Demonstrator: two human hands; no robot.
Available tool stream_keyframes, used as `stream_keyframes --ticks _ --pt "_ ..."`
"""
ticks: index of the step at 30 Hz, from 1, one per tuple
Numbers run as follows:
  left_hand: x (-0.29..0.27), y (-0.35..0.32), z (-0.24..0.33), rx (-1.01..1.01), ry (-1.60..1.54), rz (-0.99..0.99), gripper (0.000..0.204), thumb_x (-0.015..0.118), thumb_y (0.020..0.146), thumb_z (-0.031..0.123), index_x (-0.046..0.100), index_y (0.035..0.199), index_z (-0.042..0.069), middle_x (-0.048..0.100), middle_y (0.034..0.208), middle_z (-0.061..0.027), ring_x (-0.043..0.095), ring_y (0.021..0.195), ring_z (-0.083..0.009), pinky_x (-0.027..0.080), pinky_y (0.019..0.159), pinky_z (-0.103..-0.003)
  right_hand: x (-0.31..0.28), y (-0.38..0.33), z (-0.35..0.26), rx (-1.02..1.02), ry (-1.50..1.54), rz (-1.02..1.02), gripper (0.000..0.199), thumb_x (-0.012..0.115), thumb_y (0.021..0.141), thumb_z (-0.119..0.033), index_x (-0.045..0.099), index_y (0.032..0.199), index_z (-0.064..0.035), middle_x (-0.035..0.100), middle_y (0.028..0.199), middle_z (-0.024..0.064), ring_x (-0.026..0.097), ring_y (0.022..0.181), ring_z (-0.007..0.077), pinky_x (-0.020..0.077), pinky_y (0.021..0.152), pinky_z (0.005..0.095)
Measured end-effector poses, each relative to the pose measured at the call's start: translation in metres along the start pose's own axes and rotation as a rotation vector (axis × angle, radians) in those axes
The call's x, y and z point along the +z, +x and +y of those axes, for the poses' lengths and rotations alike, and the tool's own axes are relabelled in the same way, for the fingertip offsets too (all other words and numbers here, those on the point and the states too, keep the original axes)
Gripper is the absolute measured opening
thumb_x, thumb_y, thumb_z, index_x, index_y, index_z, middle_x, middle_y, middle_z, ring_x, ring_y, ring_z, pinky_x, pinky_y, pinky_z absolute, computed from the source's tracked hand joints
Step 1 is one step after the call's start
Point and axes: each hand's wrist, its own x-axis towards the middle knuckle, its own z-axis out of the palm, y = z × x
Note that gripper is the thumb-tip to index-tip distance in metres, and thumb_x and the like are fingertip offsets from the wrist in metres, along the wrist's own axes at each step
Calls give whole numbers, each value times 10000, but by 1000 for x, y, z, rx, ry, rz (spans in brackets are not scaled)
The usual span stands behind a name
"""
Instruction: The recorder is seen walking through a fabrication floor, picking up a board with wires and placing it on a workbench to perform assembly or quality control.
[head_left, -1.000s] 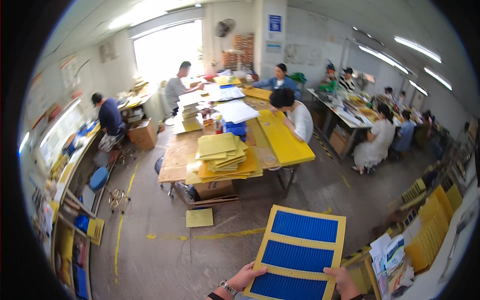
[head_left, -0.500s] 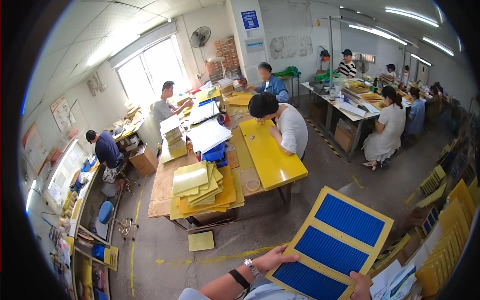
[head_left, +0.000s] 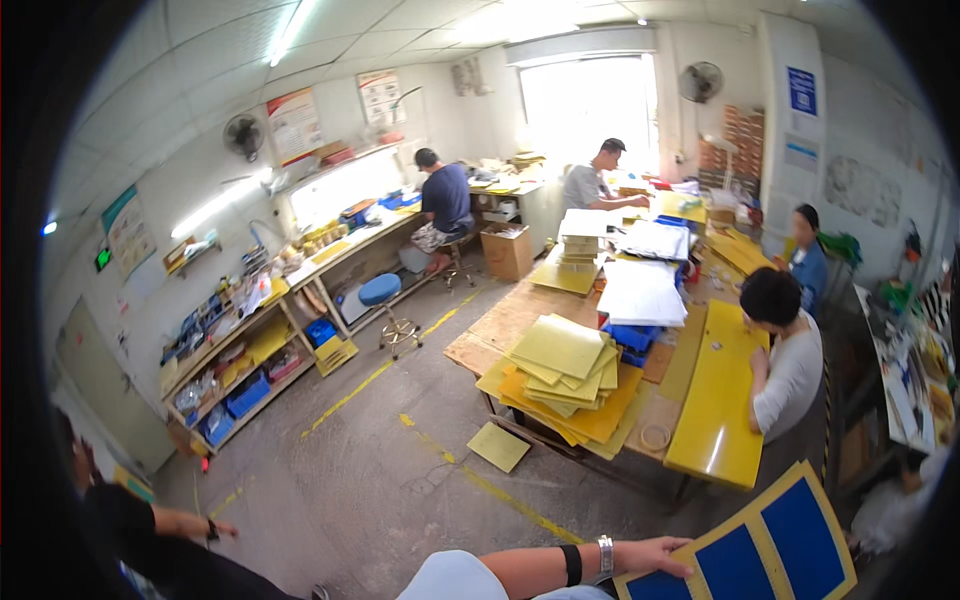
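My left hand (head_left: 652, 556) grips the near left edge of a flat yellow board (head_left: 752, 530) at the lower right, its thumb lying over the top face. Three blue rectangles are set into the board, with rows of small marks along the yellow strips between them. A metal-strap watch and a black band circle my left wrist and forearm. The board is tilted, and the picture's lower edge cuts off its near corner. My right hand is out of view.
Ahead stands a wooden table (head_left: 500, 318) with stacked yellow sheets (head_left: 560, 350). A yellow sheet (head_left: 498, 447) lies on the floor beside it. A blue stool (head_left: 380, 290) and shelving (head_left: 240, 375) are to the left. A person in black (head_left: 150, 540) is close at lower left; others sit working.
My view has swung left, so the table and board appear farther right. The board sits lower in the picture, and my right hand has left view. A person in black has come into view.
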Motion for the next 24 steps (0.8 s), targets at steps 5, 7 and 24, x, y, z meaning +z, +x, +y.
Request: stream_keyframes --ticks 5,7,24 --pt "7 28 34 2 -110 -46 708 722 900 271 394 1478 29 600 1304 -54 575 1129 -106 463 980 -271 -162 115 47 491 -242 -283 518 665 935 -309 516 1286 42 575 1156 163 525 946 260 462 781 426" --pt "-3 60 28 7 -80 -92 710 721 900 269 389 1478 22 599 1303 -59 578 1123 -112 474 970 -275 -166 125 55 418 -232 -174 544 658 935 -300 480 1333 26 560 1202 176 538 992 276 473 814 424" --pt "135 310 13 -414 211 18 338 685 900 168 618 1188 2 664 1099 -62 617 1023 -177 502 914 -342 -186 124 -74 119 413 333 522 747 835 -55 547 1310 34 641 1187 123 624 1069 217 506 925 374"
